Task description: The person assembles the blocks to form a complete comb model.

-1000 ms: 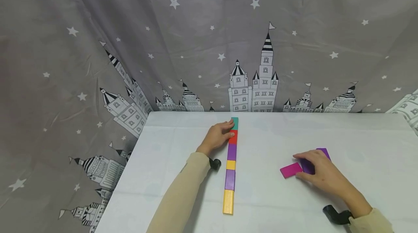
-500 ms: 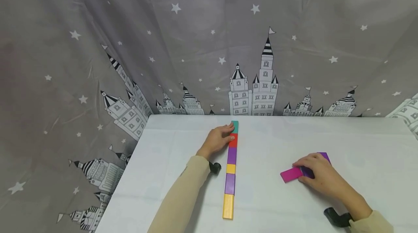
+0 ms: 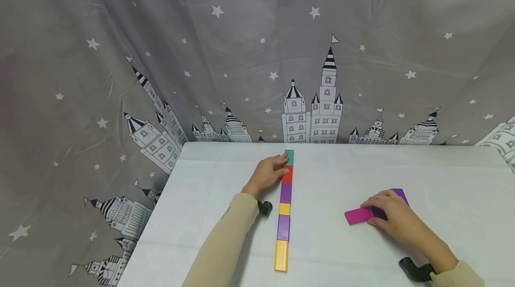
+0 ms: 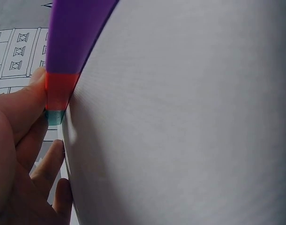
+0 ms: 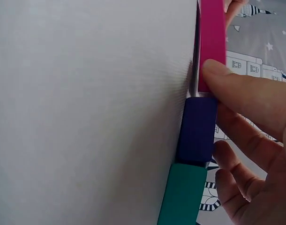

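Note:
A straight row of blocks runs from a teal block (image 3: 290,157) through a red block (image 3: 287,176), a purple block (image 3: 285,193), a small yellow block (image 3: 284,208) and another purple block (image 3: 283,228) to a larger yellow block (image 3: 281,255). My left hand (image 3: 264,174) touches its far end, thumb at the red block, fingertips by the teal. On the right, my right hand (image 3: 396,217) pinches a pink block (image 3: 357,216) near its end. That end lies close to a dark blue block (image 5: 198,130), followed by a green-teal block (image 5: 183,194), which my hand hides in the head view.
Beyond the right hand, a purple block (image 3: 400,195) shows partly. White cloth (image 3: 322,242) covers the table. A grey curtain (image 3: 241,54) printed with castles and stars hangs behind and at the left. Black wrist mounts (image 3: 414,270) jut from both sleeves.
The right thumb and finger have come together on the pink block, which has turned slightly and its end now sits at the dark blue block. The left hand stays at the row.

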Motion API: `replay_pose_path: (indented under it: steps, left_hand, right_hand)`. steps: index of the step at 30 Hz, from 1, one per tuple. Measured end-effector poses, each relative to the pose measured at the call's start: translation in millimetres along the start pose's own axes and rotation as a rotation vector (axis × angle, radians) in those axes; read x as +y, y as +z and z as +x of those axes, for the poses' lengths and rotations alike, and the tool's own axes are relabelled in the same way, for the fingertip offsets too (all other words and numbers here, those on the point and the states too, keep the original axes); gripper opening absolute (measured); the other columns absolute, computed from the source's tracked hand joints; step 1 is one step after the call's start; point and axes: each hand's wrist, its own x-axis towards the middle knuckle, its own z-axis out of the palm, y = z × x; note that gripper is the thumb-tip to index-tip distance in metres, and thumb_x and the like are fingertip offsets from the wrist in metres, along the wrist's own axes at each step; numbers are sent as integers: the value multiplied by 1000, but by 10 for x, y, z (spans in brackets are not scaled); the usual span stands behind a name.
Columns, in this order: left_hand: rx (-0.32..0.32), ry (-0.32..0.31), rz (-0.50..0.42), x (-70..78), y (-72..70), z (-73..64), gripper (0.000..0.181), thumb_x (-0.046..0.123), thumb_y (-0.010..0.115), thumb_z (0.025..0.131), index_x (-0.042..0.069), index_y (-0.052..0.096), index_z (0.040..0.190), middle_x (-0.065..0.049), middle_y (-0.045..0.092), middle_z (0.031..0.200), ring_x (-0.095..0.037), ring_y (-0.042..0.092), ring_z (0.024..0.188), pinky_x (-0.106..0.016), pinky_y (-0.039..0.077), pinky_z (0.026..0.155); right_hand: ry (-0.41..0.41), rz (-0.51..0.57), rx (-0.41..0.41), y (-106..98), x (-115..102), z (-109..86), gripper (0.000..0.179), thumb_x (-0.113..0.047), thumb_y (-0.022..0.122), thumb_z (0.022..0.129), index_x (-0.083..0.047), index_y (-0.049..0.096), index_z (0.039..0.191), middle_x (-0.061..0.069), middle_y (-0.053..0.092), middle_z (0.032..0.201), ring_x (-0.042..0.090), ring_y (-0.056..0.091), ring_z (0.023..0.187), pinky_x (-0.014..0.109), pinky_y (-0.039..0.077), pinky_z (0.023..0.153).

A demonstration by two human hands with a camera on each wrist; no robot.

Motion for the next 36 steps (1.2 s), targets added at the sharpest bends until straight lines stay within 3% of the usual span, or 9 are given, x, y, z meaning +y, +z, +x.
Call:
replay_pose_path:
  steps: [7,16,27,36]
  left_hand:
    - [-8,-10,-5,14,-15,-10,50,21,71,95,12,57,142,5,48,151,-22,41,143,-44,29,120]
    - [-15,-12,3,28,-23,-7,50,22,70,96,12,56,143,6,47,152,-22,41,144,-42,29,120]
    - [-11,-9,9,22,-5,1,50,22,70,96,12,57,143,6,48,152,-22,41,143,-42,29,120]
    - [-6,5,18,20,-8,-3,50,22,70,95,10,57,142,5,49,151,-23,42,143,-43,30,119]
  right_hand:
    - [24,54,33,-18,-35,8,32,-9,85,78,-12,75,108,5,70,108,34,56,110,58,48,93]
    - [-12,74,102,-50,-72,115,32,-11,85,79,-10,74,109,6,71,108,34,60,107,56,49,92]
    - [54,129,68,-88,-174,318,33,-13,82,83,-10,72,114,8,70,113,33,60,108,56,54,88]
    - [-23,121,127,-58,-219,534,32,-9,82,82,-6,73,112,9,72,109,30,62,100,51,55,82]
